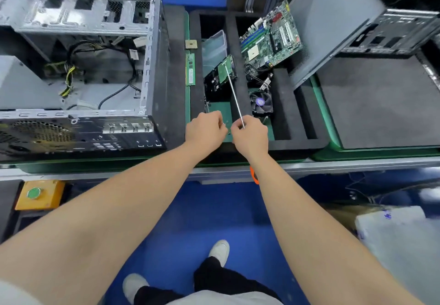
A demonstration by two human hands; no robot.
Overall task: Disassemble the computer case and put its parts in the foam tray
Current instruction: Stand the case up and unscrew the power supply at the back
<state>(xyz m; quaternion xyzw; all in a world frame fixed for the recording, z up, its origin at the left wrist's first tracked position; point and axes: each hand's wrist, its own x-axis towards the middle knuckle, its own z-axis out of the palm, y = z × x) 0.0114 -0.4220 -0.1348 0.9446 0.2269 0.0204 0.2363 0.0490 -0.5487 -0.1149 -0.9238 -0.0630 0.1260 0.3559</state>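
Blue flooring runs under a workbench topped with green mats. At the left lies the computer case (78,66), side off, loose cables inside; stiff sheet metal, likely heavy, best gripped by its frame edges (they may be sharp). Beside it the left hand (205,129) pinches something too small to identify over the foam tray (297,135). The right hand (250,135) is closed around a screwdriver (234,95), its shaft pointing over the hard drive (220,76). Further right, the fragile motherboard (271,35) leans in its slot.
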